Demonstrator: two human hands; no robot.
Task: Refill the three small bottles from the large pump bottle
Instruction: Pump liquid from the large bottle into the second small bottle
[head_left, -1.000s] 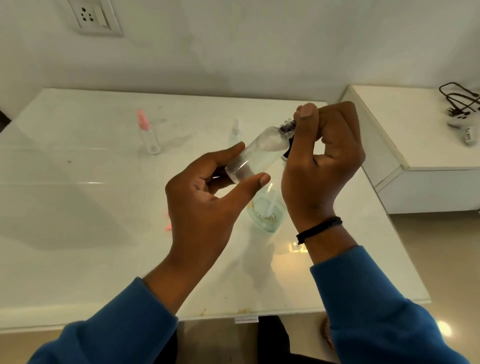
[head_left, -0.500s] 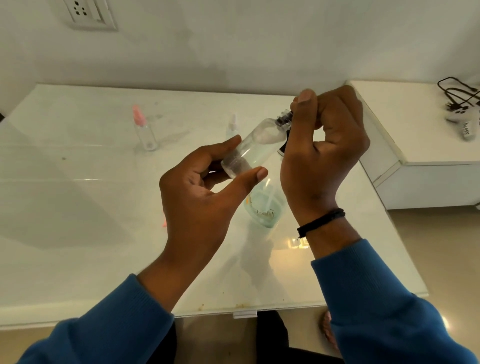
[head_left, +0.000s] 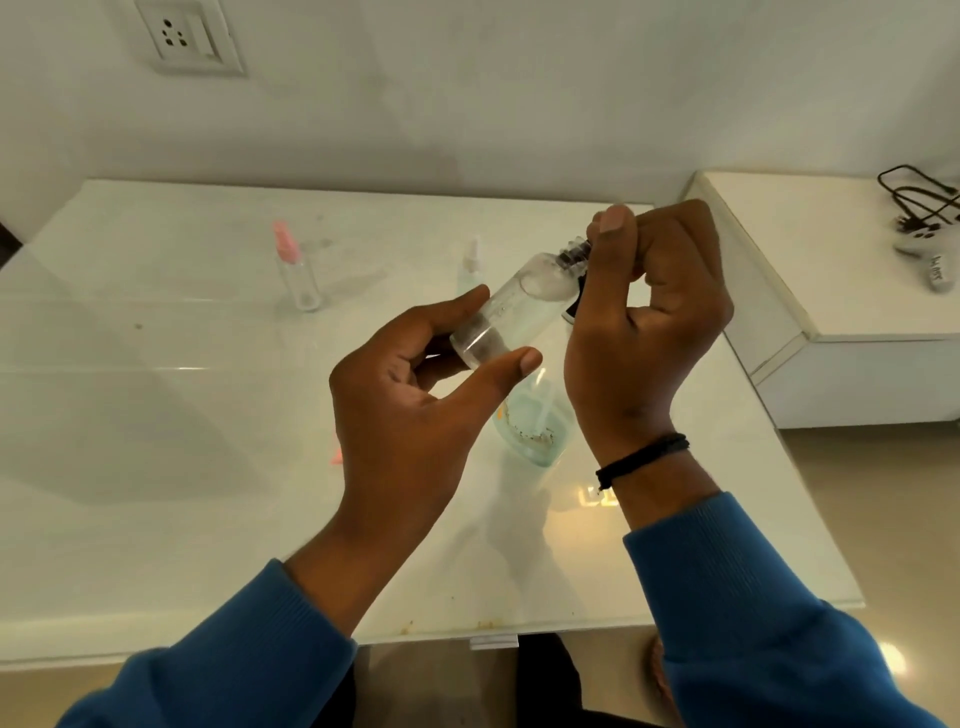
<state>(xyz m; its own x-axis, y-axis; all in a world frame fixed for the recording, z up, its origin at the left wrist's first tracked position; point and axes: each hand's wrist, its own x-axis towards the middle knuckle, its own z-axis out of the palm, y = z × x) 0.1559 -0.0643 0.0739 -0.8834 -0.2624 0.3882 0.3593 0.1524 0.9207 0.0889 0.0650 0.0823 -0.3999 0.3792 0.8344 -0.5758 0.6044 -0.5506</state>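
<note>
Clear small bottle (head_left: 511, 312): held tilted above the white table (head_left: 156, 467), base pinched between thumb and fingers of left hand (head_left: 410, 415). Right hand (head_left: 644, 322) curled round its dark cap (head_left: 574, 257). Large pump bottle (head_left: 535, 421): on table below the hands. Pink-capped bottle (head_left: 296, 270) and white-capped bottle (head_left: 470, 267): upright further back

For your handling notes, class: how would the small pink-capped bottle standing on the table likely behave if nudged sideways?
The pink-capped bottle is tall and narrow, so it would probably tip rather than slide. It looks clear and nearly empty, so likely light. Once down, its round body may roll across the glossy table.
</note>
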